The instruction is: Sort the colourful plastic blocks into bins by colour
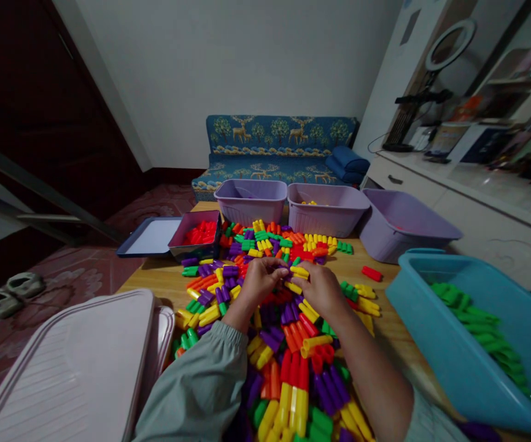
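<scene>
A big heap of plastic tube-shaped building blocks (293,336) in red, yellow, purple, green and orange covers the middle of the wooden table. Over the heap, my left hand (263,281) has its thumb and fingers pinched on a purple block (285,265), mostly covered by the fingers. Close beside it, my right hand (321,287) grips a yellow block (299,271) at its fingertips. The two blocks are very near each other; whether they touch or are joined I cannot tell.
Right, a blue tub (424,313) contains green blocks. Three purple bins (249,212) line the far edge. A tin box (196,250) with red blocks sits at the left, beside its lid (150,236). Pale lids (81,362) lie front left. One red block (372,273) is apart.
</scene>
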`<move>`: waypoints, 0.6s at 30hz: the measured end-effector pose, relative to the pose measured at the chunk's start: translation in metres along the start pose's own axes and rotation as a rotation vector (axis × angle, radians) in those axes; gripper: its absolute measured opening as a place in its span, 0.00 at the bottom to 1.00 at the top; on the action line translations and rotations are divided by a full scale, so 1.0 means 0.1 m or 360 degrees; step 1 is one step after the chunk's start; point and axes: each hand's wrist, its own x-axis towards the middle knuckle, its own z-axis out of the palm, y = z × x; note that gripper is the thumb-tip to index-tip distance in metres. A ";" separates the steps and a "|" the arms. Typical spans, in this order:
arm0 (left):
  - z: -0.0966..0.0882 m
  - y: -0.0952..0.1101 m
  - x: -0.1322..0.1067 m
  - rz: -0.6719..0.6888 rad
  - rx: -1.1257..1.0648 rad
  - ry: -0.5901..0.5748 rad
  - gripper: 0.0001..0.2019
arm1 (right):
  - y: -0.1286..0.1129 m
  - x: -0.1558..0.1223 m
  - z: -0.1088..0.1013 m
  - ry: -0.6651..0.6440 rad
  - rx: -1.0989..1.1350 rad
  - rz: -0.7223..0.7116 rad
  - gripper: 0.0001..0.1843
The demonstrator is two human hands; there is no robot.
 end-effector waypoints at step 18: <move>-0.11 0.10 0.01 -0.0124 -0.0141 0.0077 0.33 | 0.10 0.10 0.12 0.0145 0.1522 0.0294 0.24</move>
